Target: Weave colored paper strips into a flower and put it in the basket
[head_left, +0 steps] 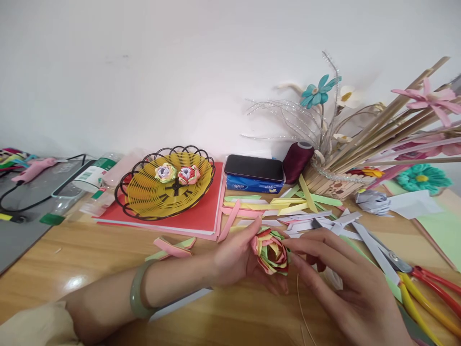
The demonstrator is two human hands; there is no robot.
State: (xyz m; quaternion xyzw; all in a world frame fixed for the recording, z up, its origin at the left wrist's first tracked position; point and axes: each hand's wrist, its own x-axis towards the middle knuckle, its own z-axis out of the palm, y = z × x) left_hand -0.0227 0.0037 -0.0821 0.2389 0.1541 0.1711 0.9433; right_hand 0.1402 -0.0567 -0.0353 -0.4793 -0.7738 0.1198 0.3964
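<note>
A rolled paper flower of pink, yellow and green strips sits low over the wooden table. My left hand cups it from the left, fingers curled under and round it; a green bangle is on that wrist. My right hand comes from the right, its fingertips pinching the flower's right edge. A thin wooden stick lies just under the flower.
Loose paper strips lie behind the hands. A yellow wire basket with two small paper flowers stands on red card. Scissors with yellow and red handles lie at right. A thread spool, phone and flower holder stand at back.
</note>
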